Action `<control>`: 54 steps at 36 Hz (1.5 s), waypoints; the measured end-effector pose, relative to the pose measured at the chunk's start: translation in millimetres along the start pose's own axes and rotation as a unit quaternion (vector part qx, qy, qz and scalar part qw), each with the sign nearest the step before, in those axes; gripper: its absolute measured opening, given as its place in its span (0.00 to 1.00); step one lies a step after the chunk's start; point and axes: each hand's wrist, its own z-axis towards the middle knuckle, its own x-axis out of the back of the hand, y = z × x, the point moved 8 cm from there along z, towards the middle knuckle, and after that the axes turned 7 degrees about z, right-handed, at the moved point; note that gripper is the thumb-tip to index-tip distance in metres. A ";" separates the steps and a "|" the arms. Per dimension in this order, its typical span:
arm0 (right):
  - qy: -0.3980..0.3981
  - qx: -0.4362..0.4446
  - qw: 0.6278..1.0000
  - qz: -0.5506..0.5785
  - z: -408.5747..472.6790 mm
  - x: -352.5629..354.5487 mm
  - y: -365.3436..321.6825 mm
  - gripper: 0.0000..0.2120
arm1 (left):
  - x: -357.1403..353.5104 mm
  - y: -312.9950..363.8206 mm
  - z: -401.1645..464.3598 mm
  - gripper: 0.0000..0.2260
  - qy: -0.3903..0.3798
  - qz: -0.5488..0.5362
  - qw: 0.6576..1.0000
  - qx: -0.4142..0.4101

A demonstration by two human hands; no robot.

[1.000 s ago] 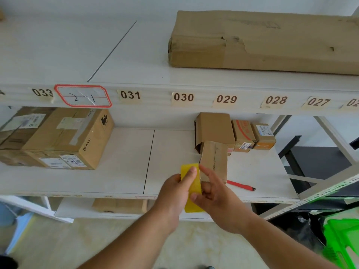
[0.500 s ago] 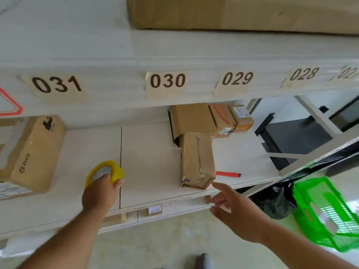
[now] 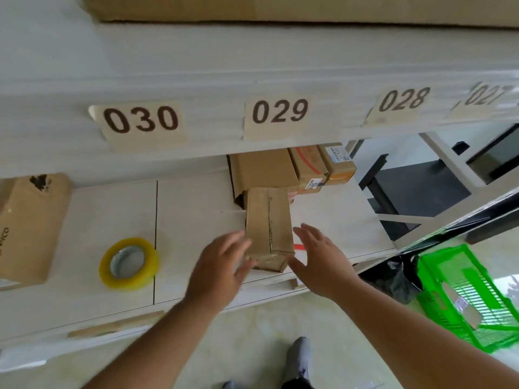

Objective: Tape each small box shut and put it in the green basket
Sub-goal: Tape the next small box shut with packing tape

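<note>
A small brown cardboard box [image 3: 268, 223] lies lengthwise on the white shelf [image 3: 196, 214], its near end close to the shelf's front edge. My left hand [image 3: 220, 265] reaches its left side with fingers spread, touching the near corner. My right hand [image 3: 318, 256] is at its right side, fingers straight, and holds nothing. A yellow tape roll [image 3: 129, 262] lies flat on the shelf to the left, free of both hands. The green basket [image 3: 466, 296] stands on the floor at the lower right with a flat item inside.
Behind the box stand a larger brown box [image 3: 264, 169] and two small parcels [image 3: 323, 167]. A red pen [image 3: 300, 246] peeks out behind my right hand. A big carton [image 3: 31, 226] sits at the left. The upper shelf beam [image 3: 213, 80] hangs low overhead.
My left hand has let go of the tape roll on the shelf and moved right to the small box. My right hand has risen to the box's right side. The view shifted right.
</note>
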 end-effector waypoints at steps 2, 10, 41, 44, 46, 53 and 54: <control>-0.020 0.022 1.000 -0.008 9.1 -3.6 -3.4 0.33 | -14.2 33.4 8.8 0.20 -0.009 0.011 0.998 -0.062; -0.089 0.072 0.991 -0.065 24.7 -24.0 7.1 0.29 | -47.3 47.1 33.8 0.07 0.001 0.130 0.983 -0.129; -0.013 0.233 0.972 0.021 25.3 -49.2 -24.1 0.23 | -88.6 -1.7 1.7 0.30 -0.001 -0.362 0.770 0.525; -0.039 0.230 0.972 -0.034 29.6 -55.6 -21.1 0.26 | -98.0 -3.2 -2.2 0.27 -0.004 -0.373 0.756 0.538; -0.042 0.224 0.971 -0.075 37.2 -56.9 -16.9 0.27 | -95.3 -2.3 -1.0 0.24 0.003 -0.349 0.768 0.537; -0.013 0.091 0.987 -0.135 96.9 -47.7 -2.7 0.36 | -88.0 -0.8 0.4 0.19 0.041 -0.293 0.780 0.551; -0.005 0.080 0.988 -0.134 103.5 -46.5 -1.8 0.37 | -89.5 -2.7 -0.1 0.20 0.027 -0.274 0.785 0.555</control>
